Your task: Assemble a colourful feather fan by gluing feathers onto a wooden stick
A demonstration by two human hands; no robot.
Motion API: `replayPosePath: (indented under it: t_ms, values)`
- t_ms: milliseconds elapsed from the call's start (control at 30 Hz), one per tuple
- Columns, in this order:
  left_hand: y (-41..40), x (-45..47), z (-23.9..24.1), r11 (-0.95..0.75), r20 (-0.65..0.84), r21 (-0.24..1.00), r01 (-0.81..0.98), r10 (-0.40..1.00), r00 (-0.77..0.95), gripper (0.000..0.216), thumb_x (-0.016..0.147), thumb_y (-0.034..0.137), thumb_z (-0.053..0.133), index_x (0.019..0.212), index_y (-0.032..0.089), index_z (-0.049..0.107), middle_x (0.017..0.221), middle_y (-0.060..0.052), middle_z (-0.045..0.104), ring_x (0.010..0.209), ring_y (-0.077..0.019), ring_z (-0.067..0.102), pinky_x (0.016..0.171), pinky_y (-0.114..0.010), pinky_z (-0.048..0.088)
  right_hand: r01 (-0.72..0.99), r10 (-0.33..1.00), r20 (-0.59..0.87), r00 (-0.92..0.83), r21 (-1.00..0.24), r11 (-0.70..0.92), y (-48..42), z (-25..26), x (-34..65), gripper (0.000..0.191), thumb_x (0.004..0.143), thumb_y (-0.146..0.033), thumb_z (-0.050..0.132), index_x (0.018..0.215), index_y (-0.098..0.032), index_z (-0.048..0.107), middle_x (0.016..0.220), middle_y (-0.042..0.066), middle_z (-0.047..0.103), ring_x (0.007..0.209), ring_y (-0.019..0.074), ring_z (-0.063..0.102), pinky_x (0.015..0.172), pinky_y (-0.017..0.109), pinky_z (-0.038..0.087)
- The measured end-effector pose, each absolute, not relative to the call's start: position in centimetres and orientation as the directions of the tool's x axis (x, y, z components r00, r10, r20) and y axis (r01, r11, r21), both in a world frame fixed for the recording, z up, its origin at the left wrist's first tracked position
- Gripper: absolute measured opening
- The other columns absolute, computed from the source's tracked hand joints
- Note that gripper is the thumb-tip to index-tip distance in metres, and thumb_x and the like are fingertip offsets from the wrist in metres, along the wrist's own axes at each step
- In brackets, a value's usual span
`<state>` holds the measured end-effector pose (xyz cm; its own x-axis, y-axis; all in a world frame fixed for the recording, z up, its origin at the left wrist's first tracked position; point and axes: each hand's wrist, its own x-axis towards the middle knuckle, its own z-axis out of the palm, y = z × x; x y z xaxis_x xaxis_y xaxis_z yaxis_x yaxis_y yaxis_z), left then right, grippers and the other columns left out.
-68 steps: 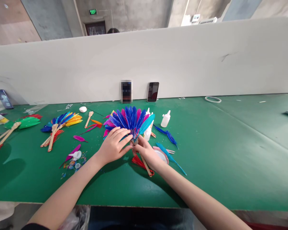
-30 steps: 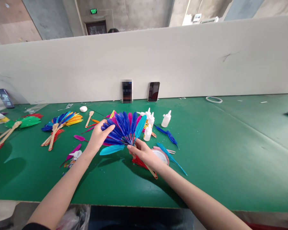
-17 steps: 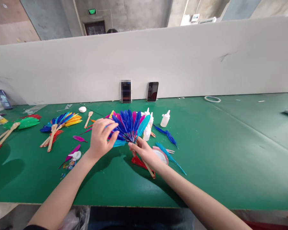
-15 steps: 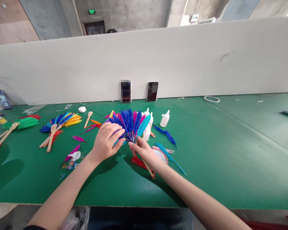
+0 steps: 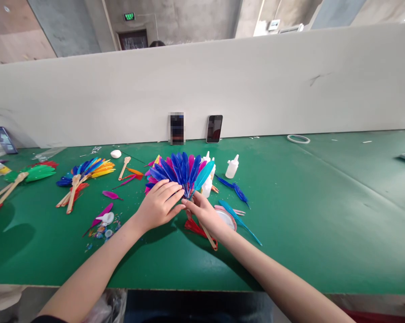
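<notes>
A fan of blue, magenta and turquoise feathers [image 5: 180,168] stands spread above the middle of the green table. My right hand [image 5: 202,211] is closed around its base, with the thumb in front. A wooden stick [image 5: 208,237] and a red tassel [image 5: 195,228] hang below that hand. My left hand [image 5: 160,202] lies over the fan's lower left side, its fingers bent across the feather bases and the thumb close to my right thumb. Just behind the fan, white glue bottles [image 5: 207,186] are partly hidden. A round lid [image 5: 226,219] rests beside my right wrist.
Other feather fans with wooden sticks [image 5: 73,193] lie to the left, along with loose magenta feathers [image 5: 103,213]. A turquoise feather [image 5: 241,222], a blue feather [image 5: 238,193] and a glue bottle [image 5: 232,167] are on the right. Phones [image 5: 214,129] lean against the white partition [image 5: 256,89].
My left hand has moved right and down along the fan, closer to my right hand. More of the feathers on the left now show. My right hand has stayed nearly still.
</notes>
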<state>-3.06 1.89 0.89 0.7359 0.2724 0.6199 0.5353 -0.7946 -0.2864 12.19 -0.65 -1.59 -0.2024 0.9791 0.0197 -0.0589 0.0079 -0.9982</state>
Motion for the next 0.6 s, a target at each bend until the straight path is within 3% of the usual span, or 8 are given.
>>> replayPosePath:
  t_ms: [600]
  values:
    - [1.80, -2.95, 0.84, -0.791, 0.625, -0.294, 0.537, 0.265, 0.734, 0.026, 0.080, 0.027, 0.046, 0.096, 0.012, 0.059, 0.094, -0.010, 0.066, 0.093, -0.0201, 0.058, 0.087, -0.037, 0.043, -0.054, 0.981, 0.008, -0.193, -0.999, -0.002, -0.65, -1.45, 12.07, 0.025, 0.067, -0.042, 0.052, 0.072, -0.020, 0.042, 0.049, -0.008, 0.042, 0.048, 0.0099, 0.043, 0.051, 0.026, 0.032]
